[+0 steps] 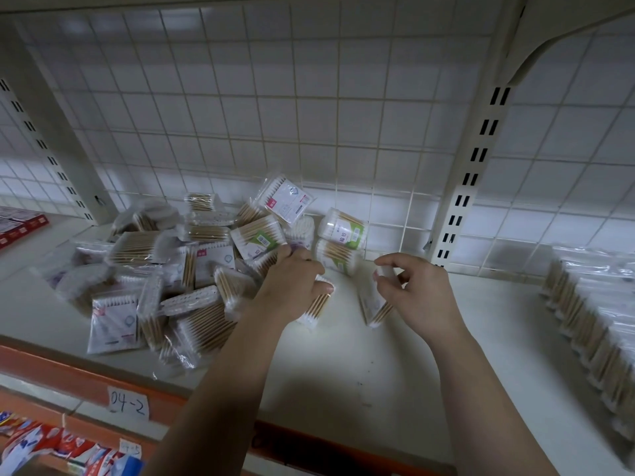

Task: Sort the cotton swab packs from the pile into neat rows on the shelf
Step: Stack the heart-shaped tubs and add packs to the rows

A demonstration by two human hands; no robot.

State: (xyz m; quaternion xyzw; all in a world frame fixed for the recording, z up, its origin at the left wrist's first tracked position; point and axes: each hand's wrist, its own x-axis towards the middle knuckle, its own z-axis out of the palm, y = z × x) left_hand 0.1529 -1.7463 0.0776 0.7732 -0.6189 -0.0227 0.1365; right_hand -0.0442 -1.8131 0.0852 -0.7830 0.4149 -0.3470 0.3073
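A jumbled pile of cotton swab packs [165, 269] covers the left half of the white shelf [343, 365]. My left hand [292, 286] grips a swab pack [316, 309] at the pile's right edge, fingers curled over its top. My right hand [415, 290] pinches the top of another flat swab pack [372, 304] that stands on the shelf, a little to the right of the pile. Two round swab tubs [340, 242] lie against the back grid. At the far right, a neat row of swab packs [591, 324] stands on edge.
A wire grid back wall [309, 115] and a slotted upright post [470, 180] close the shelf behind. The orange shelf front [86, 372] carries a label reading 04-2. Red boxes [20, 225] sit far left. Packets [51, 444] hang below.
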